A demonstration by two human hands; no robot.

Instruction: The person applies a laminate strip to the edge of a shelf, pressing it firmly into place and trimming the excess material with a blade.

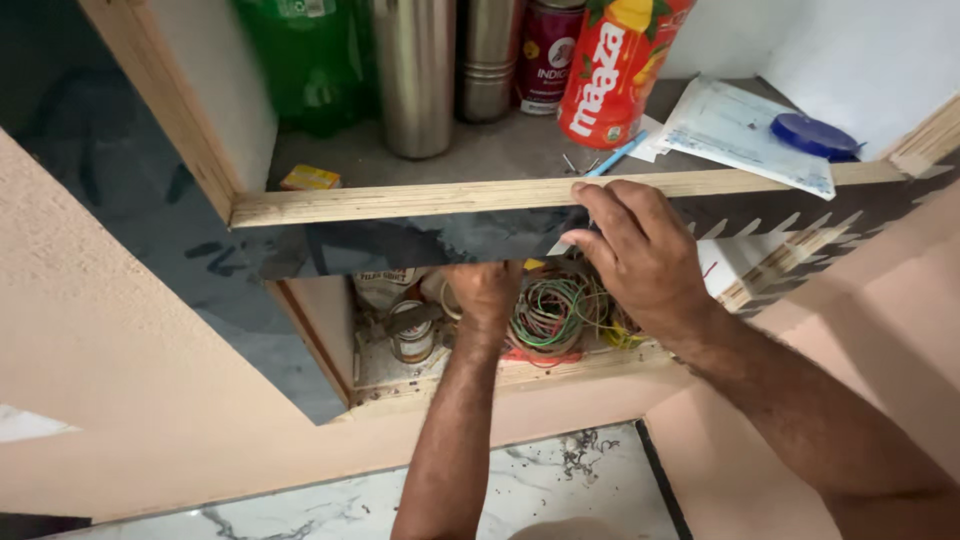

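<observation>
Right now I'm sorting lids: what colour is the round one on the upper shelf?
Dark blue lid, head view.

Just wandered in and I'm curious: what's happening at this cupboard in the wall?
A person is reaching into a two-level wall niche. The left hand is pushed into the lower compartment, among coils of coloured wire and small tins; whether it grips anything cannot be seen. The right hand rests on the wooden front edge of the upper shelf, fingers curled over it. On that shelf stand steel flasks, an orange drink bottle, a green bottle and some papers.
</observation>
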